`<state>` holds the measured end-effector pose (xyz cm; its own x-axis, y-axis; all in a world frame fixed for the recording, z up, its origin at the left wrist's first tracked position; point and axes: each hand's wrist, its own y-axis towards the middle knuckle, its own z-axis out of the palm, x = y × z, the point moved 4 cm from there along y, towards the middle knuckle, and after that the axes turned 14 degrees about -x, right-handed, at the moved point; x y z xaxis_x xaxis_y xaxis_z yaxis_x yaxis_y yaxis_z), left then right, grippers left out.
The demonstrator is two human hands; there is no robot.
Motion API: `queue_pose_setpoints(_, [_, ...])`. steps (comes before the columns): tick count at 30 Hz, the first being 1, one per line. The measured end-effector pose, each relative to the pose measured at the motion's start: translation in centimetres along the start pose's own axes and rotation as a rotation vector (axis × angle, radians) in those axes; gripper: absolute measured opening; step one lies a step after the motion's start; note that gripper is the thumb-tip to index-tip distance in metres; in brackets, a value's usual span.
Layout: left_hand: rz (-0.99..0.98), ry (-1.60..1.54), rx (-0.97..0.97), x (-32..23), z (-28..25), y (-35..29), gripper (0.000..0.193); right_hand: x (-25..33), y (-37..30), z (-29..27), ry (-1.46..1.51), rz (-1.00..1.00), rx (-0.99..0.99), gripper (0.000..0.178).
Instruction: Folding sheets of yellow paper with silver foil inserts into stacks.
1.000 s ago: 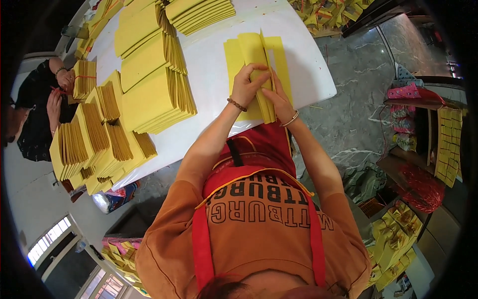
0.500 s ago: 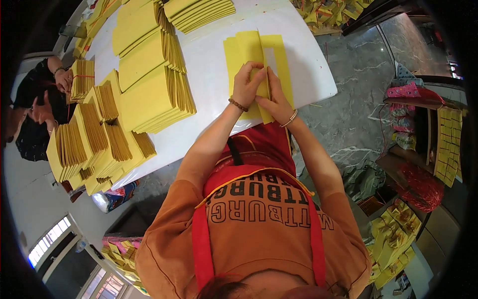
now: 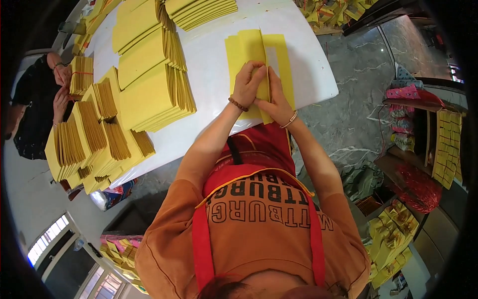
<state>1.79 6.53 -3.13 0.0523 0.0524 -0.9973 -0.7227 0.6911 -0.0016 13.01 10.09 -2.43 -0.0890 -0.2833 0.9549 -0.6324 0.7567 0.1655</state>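
Pinching yellow paper (image 3: pixel 251 46) with left fingers (image 3: pixel 253 64) and right fingers (image 3: pixel 273 78) by the surface's (image 3: pixel 209 60) near edge, risking skew through uneven pressure.

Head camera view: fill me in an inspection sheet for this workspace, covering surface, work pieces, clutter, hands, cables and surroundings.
Surface: white table, yellow paper stacks on its left side.
Work pieces: folded yellow paper near the table's front edge.
Clutter: fanned yellow bundles crowd the left front edge; a heap of yellow papers lies beyond the far right.
Hands: left hand and right hand both touch the folded paper; grip firmness unclear.
Cables: none made out clearly.
Surroundings: grey floor; co-worker at left, hands by a tied bundle.
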Motion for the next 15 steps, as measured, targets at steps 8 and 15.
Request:
queue_pose_setpoints(8, [0.054, 0.079, 0.005, -0.83, 0.27, -0.18, 0.022, -0.63, -0.11, 0.12, -0.064, -0.03, -0.006, 0.097])
queue_pose_setpoints(15, [0.089, 0.097, -0.023, -0.67, 0.22, -0.18, 0.022, -0.38, -0.13, 0.2, -0.068, -0.034, -0.015, 0.097])
